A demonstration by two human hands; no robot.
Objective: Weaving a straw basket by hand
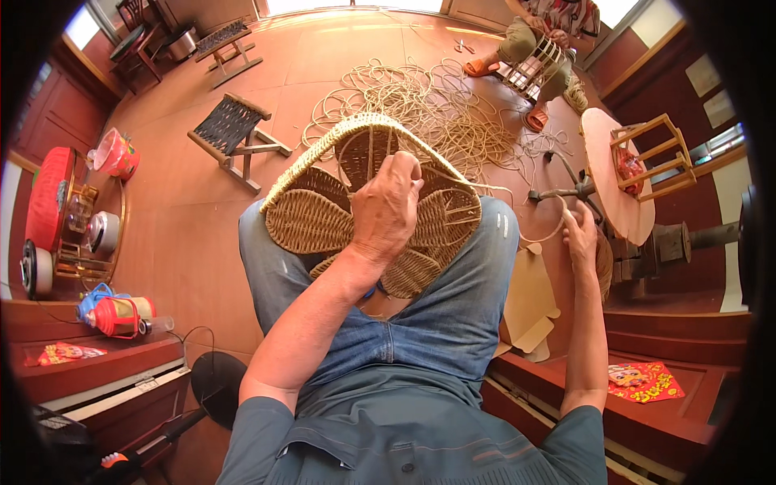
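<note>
Reddish floor point(182, 198) underlay probable weaving. Left hand point(386, 204) closed, contents hidden, over tan petal-patterned wickerwork point(309, 220); right hand point(580, 233) pinched beige cord point(541, 241), tensioning probably due.

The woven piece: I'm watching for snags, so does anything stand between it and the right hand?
Yes, in this view the right knee lies between the right hand and the woven piece. The cord passes beyond the knee; nothing else visible stands between.
</note>
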